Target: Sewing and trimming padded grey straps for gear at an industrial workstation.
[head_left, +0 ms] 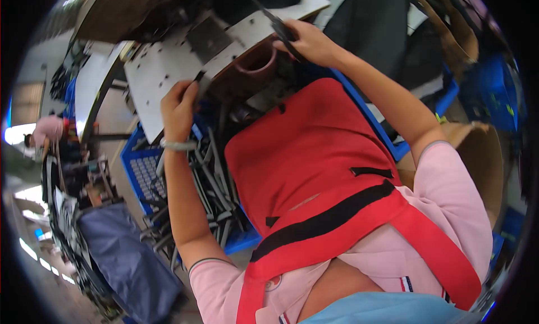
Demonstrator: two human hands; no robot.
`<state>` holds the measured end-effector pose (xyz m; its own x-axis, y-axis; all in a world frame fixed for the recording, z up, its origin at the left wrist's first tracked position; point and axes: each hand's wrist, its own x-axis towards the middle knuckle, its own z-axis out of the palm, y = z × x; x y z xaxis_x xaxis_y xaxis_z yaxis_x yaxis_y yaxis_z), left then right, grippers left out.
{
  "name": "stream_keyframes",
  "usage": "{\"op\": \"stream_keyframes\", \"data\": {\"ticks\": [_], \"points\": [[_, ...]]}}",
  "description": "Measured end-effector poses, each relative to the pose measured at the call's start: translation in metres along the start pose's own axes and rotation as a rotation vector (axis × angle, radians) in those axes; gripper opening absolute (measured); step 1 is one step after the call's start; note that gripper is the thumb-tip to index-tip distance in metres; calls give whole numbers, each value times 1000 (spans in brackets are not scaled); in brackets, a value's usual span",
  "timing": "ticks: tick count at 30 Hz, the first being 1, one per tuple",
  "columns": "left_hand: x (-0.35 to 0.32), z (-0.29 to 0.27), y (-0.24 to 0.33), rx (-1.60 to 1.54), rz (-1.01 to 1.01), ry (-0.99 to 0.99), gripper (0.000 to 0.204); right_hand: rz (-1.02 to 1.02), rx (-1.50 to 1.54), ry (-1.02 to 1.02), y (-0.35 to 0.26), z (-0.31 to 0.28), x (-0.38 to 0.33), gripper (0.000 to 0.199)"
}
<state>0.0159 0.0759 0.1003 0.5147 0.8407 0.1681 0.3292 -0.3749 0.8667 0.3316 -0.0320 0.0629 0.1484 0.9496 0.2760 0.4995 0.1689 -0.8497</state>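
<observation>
Grey metal fills the top of your view: a flat plate (154,77) drilled with small holes sits on the machine counter (303,7), and your left hand (179,102) is closed at its lower edge, fingers curled around a thin dark piece (200,77) that juts up toward a grey block (209,39). A pale band (177,146) circles that wrist.

Your right hand (306,42) reaches farther up and across, fingers wrapped shut around a long dark strip (279,25) that runs slantwise over the counter (how far the strip goes on past your knuckles I cannot tell). Just below that hand lies a round, reddish-brown ring-shaped part (255,63), close to your fingers but not touched by them.

Under your left forearm, a blue plastic crate (140,172) holds a loose heap of long grey metal bars (210,183), lying crossed over one another; some stick out past its lower rim. A red apron (309,155) with black straps covers your front, over a pink shirt (455,211).

Off to your left, well apart from you, another person in a pink top (49,128) stands by more stacked parts. A dark blue cloth bag (126,256) sits near the crate's lower side.
</observation>
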Motion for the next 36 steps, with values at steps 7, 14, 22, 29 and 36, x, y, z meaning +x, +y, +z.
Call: {"op": "stream_keyframes", "data": {"ticks": [7,14,22,29,36], "points": [[-5,23,26,-111,-130,-22,24,258,259,-301,-49,58,-80,47],[-8,37,29,-199,-116,-78,24,370,447,-355,-49,65,-60,34],[6,25,20,-158,-56,-55,23,222,309,-155,-17,51,-22,22],[64,-2,35,357,214,255,22,-96,-855,288,63,-10,103,46],[106,-8,28,373,246,214,23,-188,-764,465,86,-2,106,32]]}}
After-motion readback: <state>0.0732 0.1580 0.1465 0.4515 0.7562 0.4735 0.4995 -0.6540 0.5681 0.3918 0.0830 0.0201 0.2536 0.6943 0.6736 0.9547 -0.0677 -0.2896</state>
